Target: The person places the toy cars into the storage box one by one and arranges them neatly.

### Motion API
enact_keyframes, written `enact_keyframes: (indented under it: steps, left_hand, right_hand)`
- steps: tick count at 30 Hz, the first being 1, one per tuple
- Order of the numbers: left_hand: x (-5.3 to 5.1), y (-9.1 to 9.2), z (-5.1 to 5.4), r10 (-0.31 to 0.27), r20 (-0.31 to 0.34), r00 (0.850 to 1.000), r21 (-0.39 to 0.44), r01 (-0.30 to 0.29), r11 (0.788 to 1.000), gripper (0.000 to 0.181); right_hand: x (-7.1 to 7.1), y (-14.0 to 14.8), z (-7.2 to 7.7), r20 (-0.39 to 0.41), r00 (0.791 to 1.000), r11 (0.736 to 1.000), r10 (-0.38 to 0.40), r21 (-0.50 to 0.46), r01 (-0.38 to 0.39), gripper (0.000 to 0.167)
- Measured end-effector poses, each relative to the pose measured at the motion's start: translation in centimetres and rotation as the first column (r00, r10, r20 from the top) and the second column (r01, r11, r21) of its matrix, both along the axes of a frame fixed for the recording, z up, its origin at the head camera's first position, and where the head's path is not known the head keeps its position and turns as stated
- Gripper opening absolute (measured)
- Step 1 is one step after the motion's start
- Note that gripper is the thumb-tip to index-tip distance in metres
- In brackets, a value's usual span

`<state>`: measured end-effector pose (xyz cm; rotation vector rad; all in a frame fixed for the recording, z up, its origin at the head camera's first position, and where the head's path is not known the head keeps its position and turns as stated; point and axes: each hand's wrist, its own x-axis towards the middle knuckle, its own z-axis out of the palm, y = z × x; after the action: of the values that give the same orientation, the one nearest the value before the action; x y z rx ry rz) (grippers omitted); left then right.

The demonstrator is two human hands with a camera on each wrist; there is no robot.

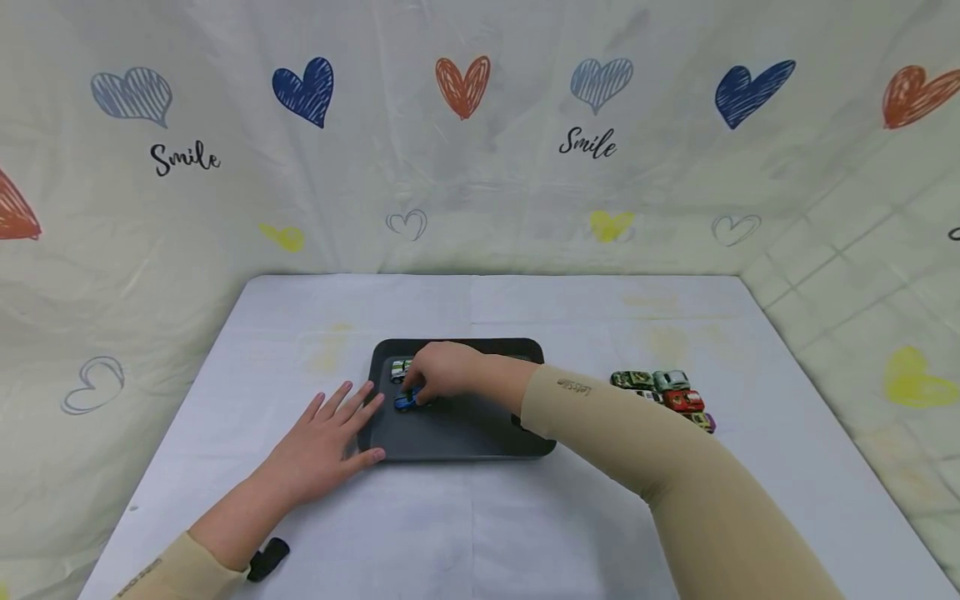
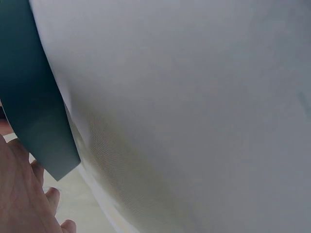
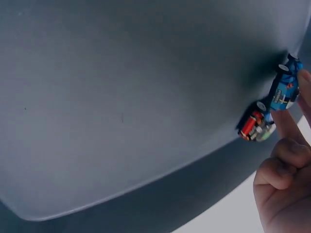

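Observation:
A dark rectangular tray (image 1: 465, 437) lies on the white table. Inside its left part, my right hand (image 1: 448, 369) pinches a small blue toy car (image 1: 406, 402); the right wrist view shows fingers on that blue car (image 3: 285, 90). Close beside it stands another toy car with white and green on it (image 1: 400, 369), seen with red parts in the right wrist view (image 3: 253, 125). My left hand (image 1: 318, 446) lies with spread fingers at the tray's left edge, its fingertips by the rim. In the left wrist view, that hand (image 2: 24, 194) is next to the tray's side (image 2: 41, 97).
Several toy cars (image 1: 684, 401) stand grouped on the table to the right of the tray, partly behind my right sleeve. A black object (image 1: 267, 560) is by my left wrist. A white cloth with printed hearts hangs behind the table.

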<state>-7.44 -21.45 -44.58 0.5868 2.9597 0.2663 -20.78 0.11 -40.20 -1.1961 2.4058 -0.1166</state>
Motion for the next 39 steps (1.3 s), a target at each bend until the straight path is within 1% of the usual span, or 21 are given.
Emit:
enact_keyframes:
  steps: [3, 7, 9, 14, 16, 19, 27, 35, 39]
  left_hand:
    - [0.0, 0.0, 0.0, -0.003, -0.002, 1.0, 0.001, 0.003, 1.0, 0.083]
    - [0.0, 0.1, -0.1, -0.006, -0.001, 1.0, 0.006, 0.006, 1.0, 0.083]
    - [0.0, 0.1, -0.1, -0.008, -0.004, 1.0, 0.006, 0.008, 1.0, 0.083]
    - [-0.3, -0.2, -0.5, -0.01, -0.003, 1.0, 0.001, 0.01, 1.0, 0.085]
    - [-0.3, -0.3, -0.6, -0.008, 0.005, 1.0, 0.001, 0.008, 1.0, 0.085]
    - [-0.3, -0.3, -0.6, -0.006, 0.012, 1.0, 0.002, 0.006, 1.0, 0.085]
    - [-0.3, -0.4, -0.5, -0.005, 0.006, 1.0, -0.003, 0.005, 1.0, 0.086]
    - [-0.3, -0.3, -0.4, 0.001, 0.018, 1.0, 0.007, -0.001, 1.0, 0.086]
    - [-0.2, -0.3, -0.4, -0.005, 0.007, 1.0, 0.017, 0.005, 1.0, 0.087]
  right_hand:
    - [0.2, -0.2, -0.4, -0.036, 0.999, 1.0, 0.014, 0.009, -0.014, 0.031]
    - [0.5, -0.4, -0.7, -0.073, 0.997, 1.0, 0.004, 0.013, -0.003, 0.032]
    - [0.6, -0.6, -0.7, -0.097, 0.995, 1.0, 0.002, 0.015, -0.001, 0.032]
    - [0.8, -0.9, -0.7, -0.143, 0.99, 1.0, 0.0, 0.015, 0.002, 0.029]
    - [0.9, -1.0, -0.6, -0.144, 0.99, 1.0, -0.011, 0.009, 0.013, 0.029]
    - [1.0, -1.1, -0.6, -0.14, 0.99, 1.0, -0.022, 0.005, 0.023, 0.028]
    - [1.0, -1.3, -0.7, -0.135, 0.991, 1.0, -0.001, 0.009, 0.003, 0.03]
    - [1.0, -1.5, -0.8, -0.129, 0.992, 1.0, 0.002, 0.011, 0.0, 0.03]
    - [0.8, -1.5, -0.5, -0.11, 0.994, 1.0, -0.02, -0.004, 0.02, 0.031]
